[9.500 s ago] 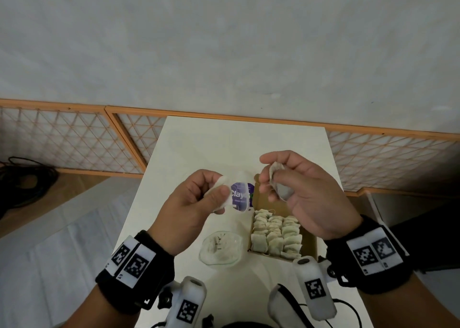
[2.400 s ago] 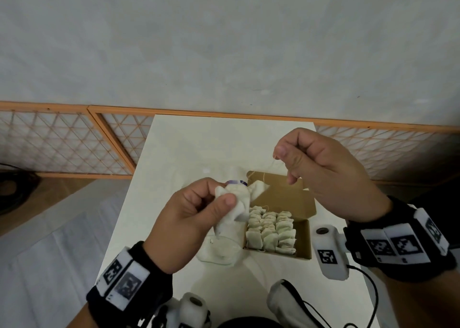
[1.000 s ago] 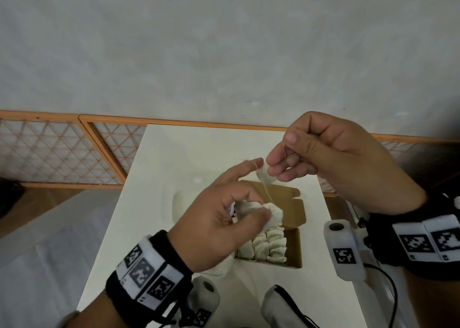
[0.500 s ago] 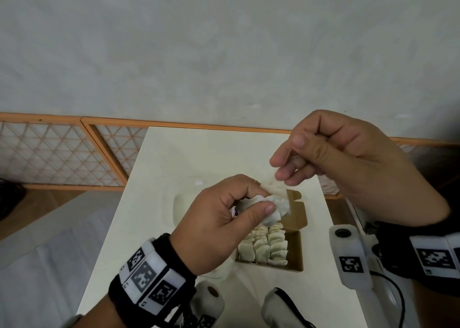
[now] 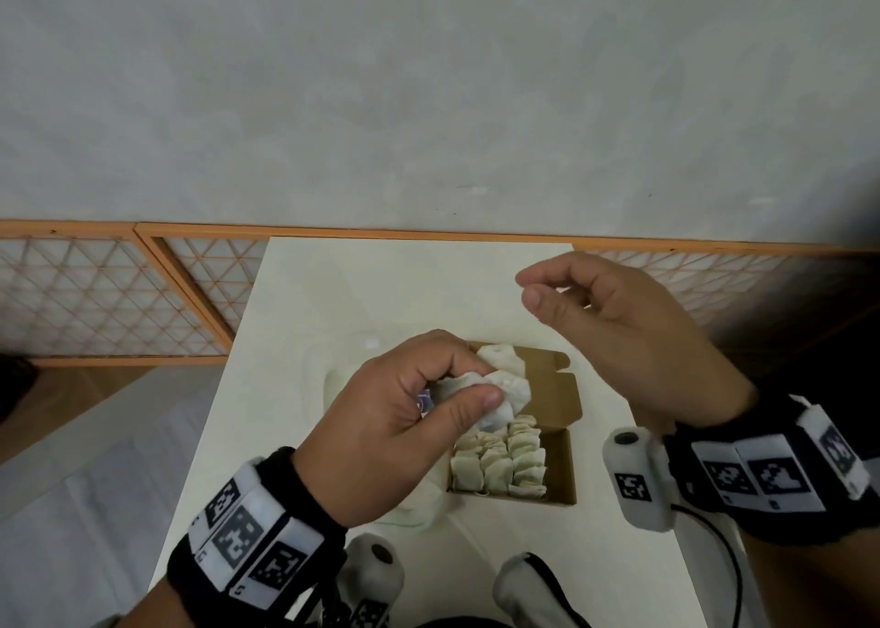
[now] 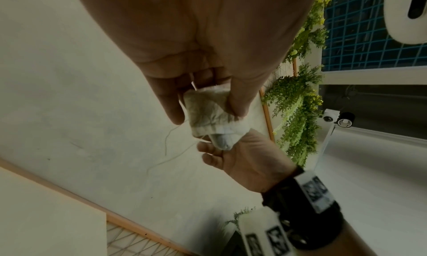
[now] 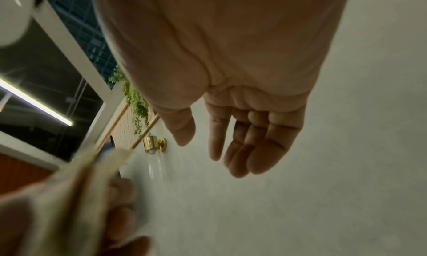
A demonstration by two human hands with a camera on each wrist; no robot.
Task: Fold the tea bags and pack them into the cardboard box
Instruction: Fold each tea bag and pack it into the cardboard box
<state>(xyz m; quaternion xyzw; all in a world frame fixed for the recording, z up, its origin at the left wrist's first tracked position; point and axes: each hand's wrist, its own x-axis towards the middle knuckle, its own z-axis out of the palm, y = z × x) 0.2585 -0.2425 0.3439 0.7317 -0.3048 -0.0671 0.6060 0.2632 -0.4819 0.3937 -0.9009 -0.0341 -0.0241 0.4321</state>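
— What's changed?
— The left hand (image 5: 395, 430) still pinches the crumpled tea bag (image 5: 495, 384) at frame centre; the right hand (image 5: 619, 341) has let go and lifted to the upper right, fingers loosely curled, holding nothing.
— Any room?
— Bare table (image 5: 381, 284) above; the cardboard box (image 5: 564, 461), half full, lies just below the bag.
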